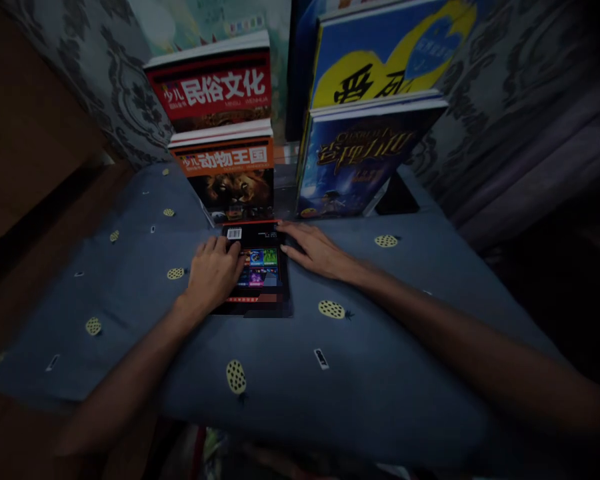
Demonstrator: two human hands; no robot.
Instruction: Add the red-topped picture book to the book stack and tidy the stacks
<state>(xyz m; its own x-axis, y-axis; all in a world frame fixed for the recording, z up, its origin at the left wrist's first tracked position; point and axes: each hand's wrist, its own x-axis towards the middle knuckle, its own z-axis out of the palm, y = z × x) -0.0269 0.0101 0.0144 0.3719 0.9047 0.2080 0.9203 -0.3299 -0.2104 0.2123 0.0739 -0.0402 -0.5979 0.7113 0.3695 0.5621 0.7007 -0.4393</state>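
A dark book (266,241) lies flat with its back cover up, showing a barcode and small colour pictures; part of its near end is blurred into blocks. My left hand (214,268) rests palm down over the book's left side, fingers lying on it and covering some of the cover. Along the right edge, near the far corner, my right hand (310,248) touches the book with outstretched fingers, thumb apart. Just beyond stands an orange-topped book (235,183) with a lion on its cover. To its right stands a blue book (350,160).
Behind these stand a red book (215,90) and a blue-and-yellow book (380,57). A dark flat object (399,195) lies right of the blue book. Blue cloth with pineapples (380,373) covers the table. Patterned curtain (125,87) hangs behind.
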